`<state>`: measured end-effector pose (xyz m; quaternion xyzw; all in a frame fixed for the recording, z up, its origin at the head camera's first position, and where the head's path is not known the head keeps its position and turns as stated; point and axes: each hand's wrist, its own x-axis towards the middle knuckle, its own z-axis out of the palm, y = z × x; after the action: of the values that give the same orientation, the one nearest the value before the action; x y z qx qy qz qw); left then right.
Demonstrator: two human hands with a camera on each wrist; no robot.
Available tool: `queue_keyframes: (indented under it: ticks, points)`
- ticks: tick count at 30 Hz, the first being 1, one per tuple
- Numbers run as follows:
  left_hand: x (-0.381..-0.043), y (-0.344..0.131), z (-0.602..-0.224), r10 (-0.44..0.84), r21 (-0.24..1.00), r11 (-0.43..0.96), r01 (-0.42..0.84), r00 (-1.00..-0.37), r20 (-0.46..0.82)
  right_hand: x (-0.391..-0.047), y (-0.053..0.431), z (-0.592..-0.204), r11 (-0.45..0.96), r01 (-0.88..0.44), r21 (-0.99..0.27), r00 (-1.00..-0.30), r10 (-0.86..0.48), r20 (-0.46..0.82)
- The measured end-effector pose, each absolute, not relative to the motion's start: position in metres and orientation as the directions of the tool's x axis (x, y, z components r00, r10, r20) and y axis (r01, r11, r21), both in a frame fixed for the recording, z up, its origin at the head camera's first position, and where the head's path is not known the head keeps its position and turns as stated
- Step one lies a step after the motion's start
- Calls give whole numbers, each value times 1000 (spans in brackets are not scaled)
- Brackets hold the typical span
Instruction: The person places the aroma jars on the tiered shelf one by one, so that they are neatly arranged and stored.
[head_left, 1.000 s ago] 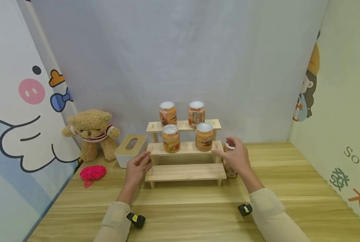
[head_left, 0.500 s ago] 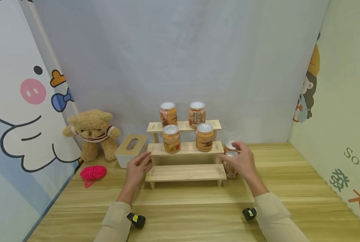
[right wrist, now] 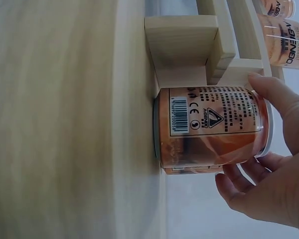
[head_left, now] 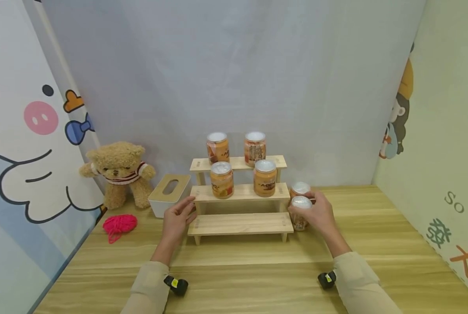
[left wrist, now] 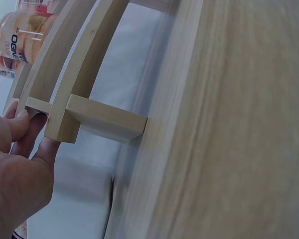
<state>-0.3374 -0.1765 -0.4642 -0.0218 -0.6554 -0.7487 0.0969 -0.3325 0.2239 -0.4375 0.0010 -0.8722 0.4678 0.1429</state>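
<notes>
A three-tier wooden display stand (head_left: 239,223) stands on the table. My left hand (head_left: 177,214) holds the left end of its middle tier; in the left wrist view, thumb and fingers (left wrist: 47,149) lie about the board's end. My right hand (head_left: 316,213) is around the upper part of an orange-labelled can (right wrist: 209,127) with a silver lid, upright on the table against the stand's right side. Its thumb is on one side and its fingers on the other. A second can (head_left: 300,188) stands right behind, partly hidden. The middle tier bears two cans, one being the right can (head_left: 265,179).
Two more cans, left (head_left: 218,148) and right (head_left: 255,149), stand on the top tier. Left of the stand are a tissue box (head_left: 161,205), a pink yarn bundle (head_left: 119,223) and a teddy bear (head_left: 118,174). A grey curtain (head_left: 234,78) hangs behind.
My right hand has moved right and down from the middle tier's right end onto the front can, and its fingers have closed in around it. The left hand stays on the stand.
</notes>
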Motion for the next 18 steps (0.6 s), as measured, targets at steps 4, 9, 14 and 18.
queue_keyframes:
  ticks: [4,9,14,18]
  points:
    - [-337,-177,-464,-107,980,-109,168,-982,156,-333,225,-440,549,-135,-825,-964,119,237]
    - [-336,-177,-464,-105,979,-109,170,-982,158,-332,228,-442,545,-112,-831,-981,73,180]
    - [-336,-177,-464,-109,980,-108,167,-982,156,-332,233,-443,545,-98,-833,-991,20,130]
    - [-337,-177,-464,-116,980,-104,169,-981,157,-333,234,-444,531,-99,-841,-993,4,119]
